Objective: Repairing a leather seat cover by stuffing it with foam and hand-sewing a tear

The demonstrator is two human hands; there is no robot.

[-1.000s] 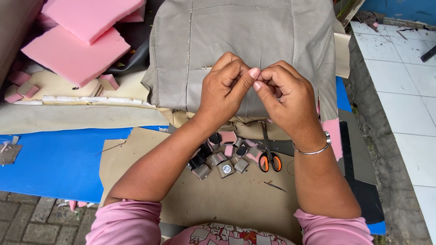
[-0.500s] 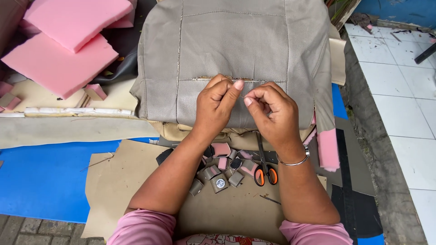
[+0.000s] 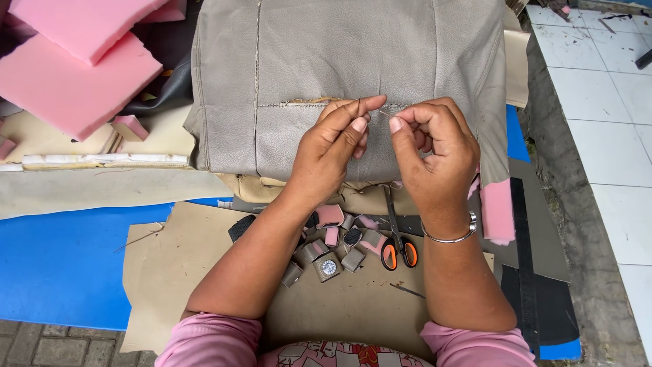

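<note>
Both hands work at the middle of the view, over a grey-beige leatherette seat cover [image 3: 353, 61] with stitched panel seams and a frayed horizontal seam. The left hand [image 3: 336, 153] pinches a thin dark needle [image 3: 358, 109] between thumb and forefinger, fingers closed on it, right at that seam. The right hand [image 3: 431, 146], just beside it at 3 o'clock, has its fingers curled shut with thumb against forefinger; whether it grips thread cannot be told. A silver metal bangle [image 3: 449, 236] circles its wrist.

At 6 o'clock from the hands, on a brown cardboard sheet [image 3: 183, 272], lie orange-handled scissors [image 3: 397, 241] and a scatter of small grey and pink offcuts [image 3: 333, 238], partly hidden by the left forearm. At 10 o'clock soft pink foam slabs [image 3: 68, 81] are piled, rough-cut at the edges. A flat blue plastic sheet [image 3: 61, 265] spreads at 8 o'clock. A pink foam strip [image 3: 496, 211] hangs by the cover's edge at 4 o'clock, beside a long black strip [image 3: 526, 272]. White floor tiles [image 3: 598, 102] fill 2 o'clock.
</note>
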